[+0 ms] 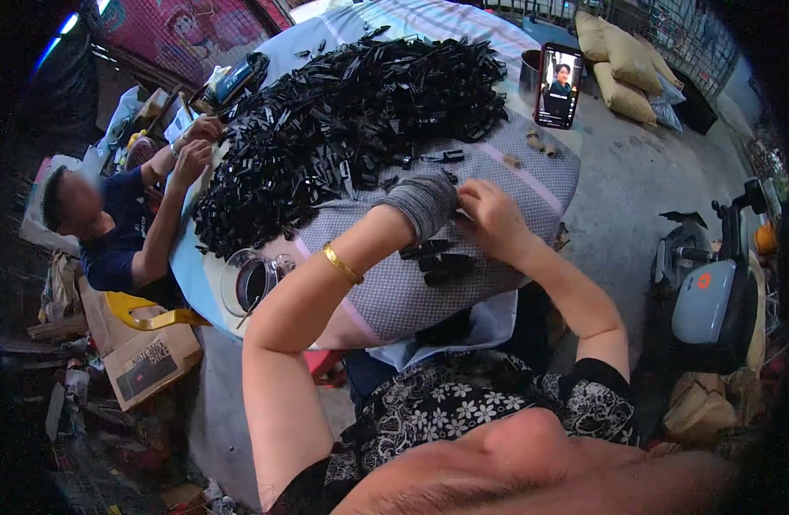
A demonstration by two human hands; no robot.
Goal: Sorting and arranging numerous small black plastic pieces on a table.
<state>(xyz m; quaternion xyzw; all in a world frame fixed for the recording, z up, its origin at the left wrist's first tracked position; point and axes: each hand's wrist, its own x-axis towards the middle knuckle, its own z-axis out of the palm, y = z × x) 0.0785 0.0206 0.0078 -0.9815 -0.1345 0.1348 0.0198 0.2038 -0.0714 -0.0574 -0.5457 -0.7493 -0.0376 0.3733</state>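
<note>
A grey knitted covering (pixel 424 204) wraps my left hand and wrist, hiding most of its fingers. Close against it, my right hand (pixel 495 219) is bare, its thumb and fingers drawn together in a pinch. Whatever small piece lies between the two hands is too hidden to name. Several black plastic pieces (pixel 446 268) lie on the patterned cloth just below my hands. Beyond them, a large heap of slim black plastic parts (pixel 352 112) spreads over the table, with one loose part (pixel 442 157) at its near edge.
A glass mug of dark liquid (pixel 250 285) stands by my left forearm. A phone (pixel 558 86) leans near a dark cup (pixel 529 73) at the far right of the cloth-covered table (pixel 532 163). Across the left side, a co-worker's hands (pixel 197 146) are at the heap's edge.
</note>
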